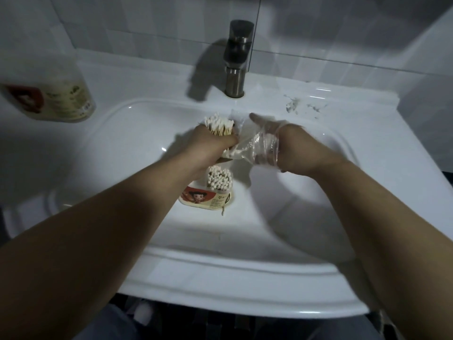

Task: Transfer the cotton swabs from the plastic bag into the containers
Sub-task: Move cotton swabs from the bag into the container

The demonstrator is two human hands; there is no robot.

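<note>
Swabs [219,126]: a bundle standing roughly upright over the sink [147,133], sticks running away from the camera, white tips fanning out on top, tan wooden shafts below.
Left hand [210,143]: fingers clenching around the bundle's shafts.
Bag [247,141]: clear, crumpled, hanging just beside the bundle.
Right hand [277,146]: fingers reaching inside the bag; their grip is hard to tell.
Container [207,198]: sitting in the basin below, holding more upright swabs, tips showing.
</note>
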